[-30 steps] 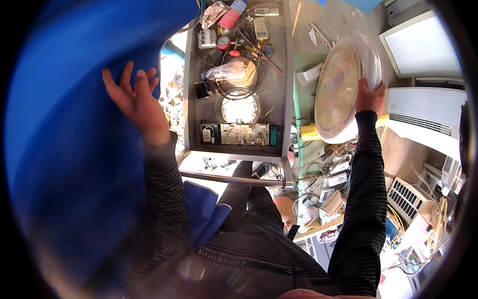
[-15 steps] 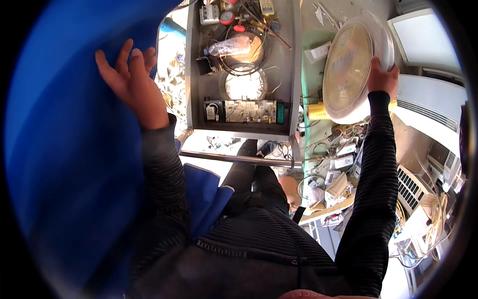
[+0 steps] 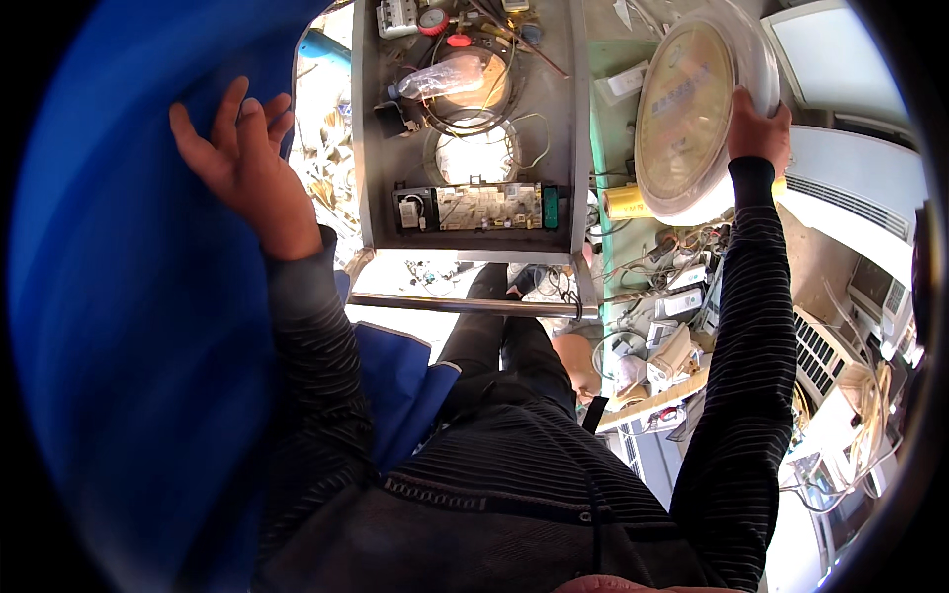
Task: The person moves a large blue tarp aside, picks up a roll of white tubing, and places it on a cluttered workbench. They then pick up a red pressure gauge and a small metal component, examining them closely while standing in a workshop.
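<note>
My left hand (image 3: pixel 242 163) lies flat with spread fingers against a big blue curved surface (image 3: pixel 109 326) that fills the left side of the view. My right hand (image 3: pixel 756 128) grips the edge of a round white lid-like disc with a beige face (image 3: pixel 687 109), held up at the upper right. Between my arms lies an opened grey metal appliance panel (image 3: pixel 563 128) with a green circuit board (image 3: pixel 479 206), wires and a round opening.
A metal bar (image 3: pixel 465 304) runs below the panel. To the right a bench is crowded with small electronic parts and cables (image 3: pixel 662 336), a yellow roll (image 3: pixel 628 201) and white air-conditioner units (image 3: pixel 850 198). My dark striped sleeves and torso fill the lower middle.
My right hand has carried the round disc further up and to the right. My left hand has slid slightly up along the blue surface.
</note>
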Demonstrator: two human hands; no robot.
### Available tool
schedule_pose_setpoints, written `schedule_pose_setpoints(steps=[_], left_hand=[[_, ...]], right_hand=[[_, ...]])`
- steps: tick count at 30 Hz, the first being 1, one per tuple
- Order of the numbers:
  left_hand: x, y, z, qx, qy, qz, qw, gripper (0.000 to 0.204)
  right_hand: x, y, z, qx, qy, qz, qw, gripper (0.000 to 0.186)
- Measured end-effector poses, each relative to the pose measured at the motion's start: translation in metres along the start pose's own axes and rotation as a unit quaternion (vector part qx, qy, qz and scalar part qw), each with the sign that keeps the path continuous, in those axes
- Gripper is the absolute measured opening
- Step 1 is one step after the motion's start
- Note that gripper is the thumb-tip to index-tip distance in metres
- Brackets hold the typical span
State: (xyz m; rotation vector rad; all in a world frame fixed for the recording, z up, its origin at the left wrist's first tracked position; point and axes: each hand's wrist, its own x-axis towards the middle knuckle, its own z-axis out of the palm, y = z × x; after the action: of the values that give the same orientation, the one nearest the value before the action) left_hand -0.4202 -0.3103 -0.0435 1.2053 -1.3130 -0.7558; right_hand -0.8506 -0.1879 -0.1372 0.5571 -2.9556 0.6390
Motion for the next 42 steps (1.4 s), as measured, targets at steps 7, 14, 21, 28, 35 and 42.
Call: schedule_pose_setpoints(steps=[7, 14, 21, 28, 35, 42], left_hand=[[-0.003, 0.0, 0.007, -0.001, -0.006, -0.003, 1.0, 0.08], [-0.002, 0.005, 0.019, -0.005, -0.016, -0.016, 1.0, 0.076], [-0.002, 0.006, 0.033, 0.004, -0.021, -0.02, 1.0, 0.075], [-0.003, -0.008, 0.051, -0.003, -0.045, -0.026, 0.999, 0.072], [-0.01, -0.154, 0.106, 0.037, -0.121, -0.09, 0.988, 0.067], [-0.008, -0.268, 0.173, 0.357, -0.264, -0.023, 0.896, 0.052]], right_hand=[[0.003, 0.002, 0.002, 0.003, 0.006, -0.007, 1.0, 0.069], [0.01, 0.01, 0.008, 0.004, 0.01, -0.015, 1.0, 0.068], [0.007, 0.006, 0.009, 0.001, 0.022, -0.015, 1.0, 0.067], [0.009, 0.008, 0.008, 0.004, 0.015, -0.014, 1.0, 0.065], [0.007, 0.005, 0.005, 0.023, 0.013, -0.011, 1.0, 0.063], [0.007, 0.015, 0.006, 0.087, 0.001, -0.035, 0.996, 0.062]])
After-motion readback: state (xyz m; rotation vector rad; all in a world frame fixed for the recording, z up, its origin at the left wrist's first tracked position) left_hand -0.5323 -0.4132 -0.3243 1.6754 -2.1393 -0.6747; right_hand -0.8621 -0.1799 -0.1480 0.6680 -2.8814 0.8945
